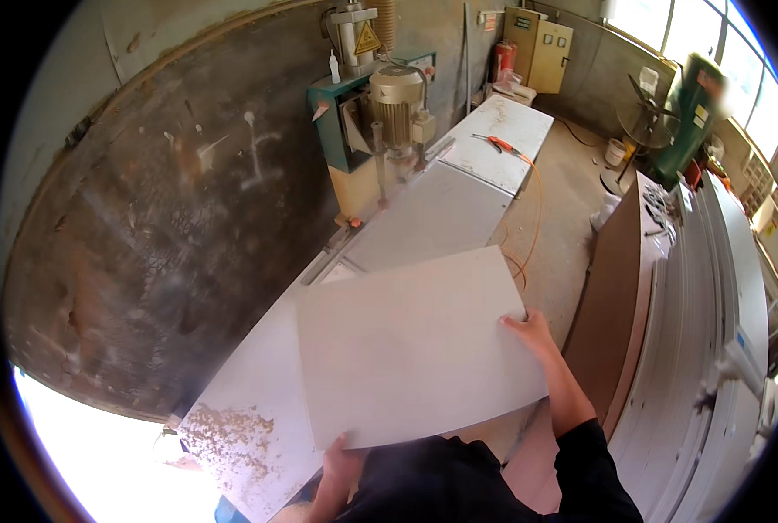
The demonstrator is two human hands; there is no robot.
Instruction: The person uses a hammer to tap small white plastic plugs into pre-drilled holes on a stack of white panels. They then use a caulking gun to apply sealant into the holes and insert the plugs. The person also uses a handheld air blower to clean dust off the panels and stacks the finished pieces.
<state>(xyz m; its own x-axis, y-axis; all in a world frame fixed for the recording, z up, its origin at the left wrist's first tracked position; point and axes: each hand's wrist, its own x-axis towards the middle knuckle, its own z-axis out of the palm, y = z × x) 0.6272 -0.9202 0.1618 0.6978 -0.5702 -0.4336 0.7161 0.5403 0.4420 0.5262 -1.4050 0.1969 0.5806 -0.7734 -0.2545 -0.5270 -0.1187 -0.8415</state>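
Note:
A large flat off-white board (415, 349) lies tilted across my front, partly over the long white worktable (258, 370). My left hand (343, 462) grips its near left corner, thumb on top and the fingers hidden beneath. On the right edge, my right hand (533, 334) holds the board with its thumb on the upper face; the other fingers are mostly out of sight. Beyond the board's far edge stands a drilling machine with a green frame and a metal motor (397, 96), beside a metal fence rail (328, 259) along the table.
Wood chips (227, 440) cover the table's near left end. An orange air blow gun (500, 144) with a hose rests on the far table end. Stacked boards (615, 288) stand at the right. Farther back are a fan (646, 122), a green tank (689, 118) and a white bucket (614, 152).

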